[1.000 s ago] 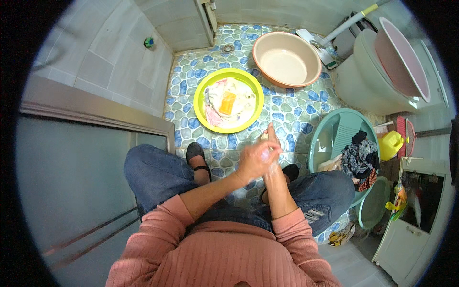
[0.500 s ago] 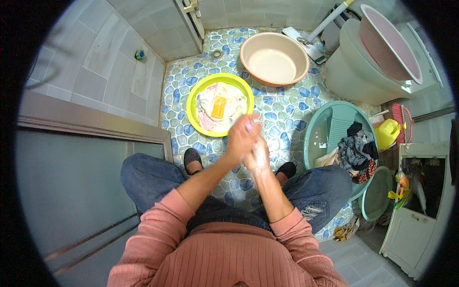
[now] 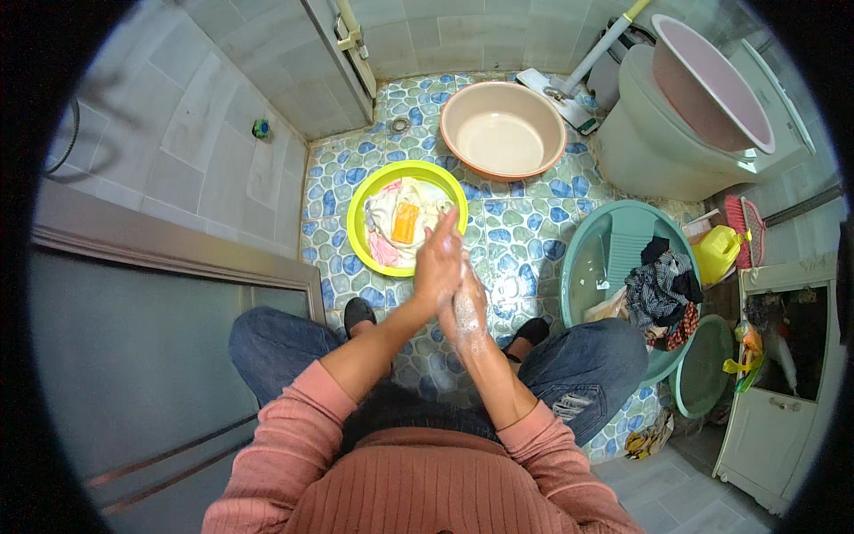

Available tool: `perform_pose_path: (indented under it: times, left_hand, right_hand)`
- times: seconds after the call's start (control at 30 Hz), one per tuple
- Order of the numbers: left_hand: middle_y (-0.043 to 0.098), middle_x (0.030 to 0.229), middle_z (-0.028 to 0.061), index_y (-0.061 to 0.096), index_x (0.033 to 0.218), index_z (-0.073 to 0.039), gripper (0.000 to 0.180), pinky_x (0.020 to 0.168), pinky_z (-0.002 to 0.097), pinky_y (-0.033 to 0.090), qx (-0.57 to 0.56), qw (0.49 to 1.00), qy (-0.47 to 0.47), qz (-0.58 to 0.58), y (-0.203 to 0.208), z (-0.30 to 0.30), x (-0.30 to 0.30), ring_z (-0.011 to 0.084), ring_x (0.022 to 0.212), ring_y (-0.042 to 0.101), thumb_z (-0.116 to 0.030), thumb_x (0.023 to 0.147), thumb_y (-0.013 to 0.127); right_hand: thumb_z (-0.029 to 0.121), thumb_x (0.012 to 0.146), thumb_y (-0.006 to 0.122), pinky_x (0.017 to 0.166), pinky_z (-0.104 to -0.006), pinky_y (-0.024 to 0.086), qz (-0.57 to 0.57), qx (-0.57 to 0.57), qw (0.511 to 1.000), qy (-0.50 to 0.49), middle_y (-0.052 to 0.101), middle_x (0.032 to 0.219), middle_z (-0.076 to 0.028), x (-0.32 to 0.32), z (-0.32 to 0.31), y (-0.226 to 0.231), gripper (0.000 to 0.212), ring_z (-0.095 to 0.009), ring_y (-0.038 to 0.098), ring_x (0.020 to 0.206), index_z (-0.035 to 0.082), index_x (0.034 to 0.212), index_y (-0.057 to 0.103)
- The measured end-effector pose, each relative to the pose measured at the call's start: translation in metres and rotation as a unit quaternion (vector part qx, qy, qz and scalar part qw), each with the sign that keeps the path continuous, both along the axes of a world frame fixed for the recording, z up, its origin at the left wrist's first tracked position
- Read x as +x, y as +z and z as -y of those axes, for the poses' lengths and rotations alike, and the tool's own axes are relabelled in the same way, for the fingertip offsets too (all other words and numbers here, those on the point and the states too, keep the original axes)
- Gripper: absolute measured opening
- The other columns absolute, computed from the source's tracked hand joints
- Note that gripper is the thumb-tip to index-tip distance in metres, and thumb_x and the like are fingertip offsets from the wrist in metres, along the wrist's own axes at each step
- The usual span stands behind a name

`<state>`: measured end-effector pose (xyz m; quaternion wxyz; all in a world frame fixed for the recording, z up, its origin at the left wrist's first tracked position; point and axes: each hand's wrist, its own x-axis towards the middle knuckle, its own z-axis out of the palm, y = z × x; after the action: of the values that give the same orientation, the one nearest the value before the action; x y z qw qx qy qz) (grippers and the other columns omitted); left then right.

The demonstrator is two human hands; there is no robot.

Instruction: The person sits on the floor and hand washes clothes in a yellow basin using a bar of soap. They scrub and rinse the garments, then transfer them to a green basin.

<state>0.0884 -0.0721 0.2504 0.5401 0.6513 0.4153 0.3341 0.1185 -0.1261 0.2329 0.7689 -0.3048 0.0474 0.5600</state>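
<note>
1. Pressing left hand [image 3: 436, 267] and right hand [image 3: 468, 307] together, overlapped at the body's midline, likely for an even push from both sides. Impossible to tell of anything between the palms.
2. Carrying white suds [image 3: 466, 313] over right hand and wrist. Wearing pink sleeves [image 3: 311, 396] bunched near the elbows, probably for dryness.
3. Find orange bar [image 3: 406, 223] near both hands, toward 11 o'clock, apart from them. Lying on crumpled cloths [image 3: 381, 210] inside green basin [image 3: 354, 214], perhaps on top for easy reach.
4. Set on floor [image 3: 520, 218] ahead of spread knees [image 3: 271, 347], presumably for unhindered reach; rim overlapped in view by left hand, contact unclear.
5. Farther out at 1 o'clock, find peach basin [image 3: 503, 138], upright, seemingly aside yet handy.
6. At 3 o'clock, find teal tub [image 3: 569, 267], with clothes [image 3: 658, 289] heaped toward its own 4 o'clock, perhaps to free ridged board [image 3: 625, 251].
7. At 2 o'clock, outermost, find pink basin [image 3: 703, 71], tilted against white bin [image 3: 642, 147], probably to save floor.
</note>
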Motion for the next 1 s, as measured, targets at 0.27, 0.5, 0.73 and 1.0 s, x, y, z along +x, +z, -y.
perform_pose_path:
  times: [0.27, 0.5, 0.73, 1.0]
  left_hand:
    - [0.047, 0.142, 0.0171, 0.038, 0.142, 0.000, 0.047, 0.108, 0.0308, 0.031, 0.044, 0.996, -0.066, -0.040, 0.003, 0.029, 0.003, 0.0233, 0.134, 0.040, -0.022, 0.101, 0.044]
    - [0.043, 0.144, 0.0187, 0.034, 0.145, -0.002, 0.049, 0.111, 0.0322, 0.027, 0.153, 0.979, -0.114, -0.068, 0.023, 0.049, 0.001, 0.0232, 0.138, 0.034, -0.020, 0.100, 0.045]
    - [0.039, 0.146, 0.0186, 0.032, 0.145, -0.001, 0.051, 0.113, 0.0343, 0.025, 0.035, 0.991, 0.003, -0.125, 0.006, -0.019, 0.007, 0.0272, 0.137, 0.035, -0.019, 0.099, 0.044]
    - [0.030, 0.151, 0.0212, 0.036, 0.144, -0.004, 0.051, 0.115, 0.0391, 0.020, 0.165, 0.977, -0.096, -0.094, 0.016, 0.043, 0.014, 0.0351, 0.141, 0.025, -0.021, 0.097, 0.048]
  right_hand:
    - [0.043, 0.100, 0.043, 0.107, -0.0330, 0.035, 0.042, -0.065, 0.996, 0.032, 0.044, 0.141, -0.011, 0.024, 0.005, -0.012, 0.058, -0.021, 0.042, 0.128, 0.000, 0.139, 0.042]
    - [0.033, 0.103, 0.039, 0.112, -0.0339, 0.031, 0.008, 0.026, 0.999, -0.027, 0.041, 0.144, -0.012, 0.033, 0.004, -0.009, 0.054, -0.022, 0.042, 0.130, 0.002, 0.145, 0.030]
    - [0.032, 0.103, 0.039, 0.110, -0.0329, 0.033, -0.007, 0.061, 0.998, 0.005, 0.044, 0.140, -0.012, 0.004, 0.004, 0.012, 0.052, -0.021, 0.043, 0.128, -0.001, 0.142, 0.034]
    - [0.033, 0.102, 0.038, 0.109, -0.0339, 0.034, 0.011, 0.307, 0.952, 0.002, 0.041, 0.141, -0.015, 0.044, 0.000, -0.077, 0.054, -0.024, 0.042, 0.129, -0.003, 0.143, 0.031]
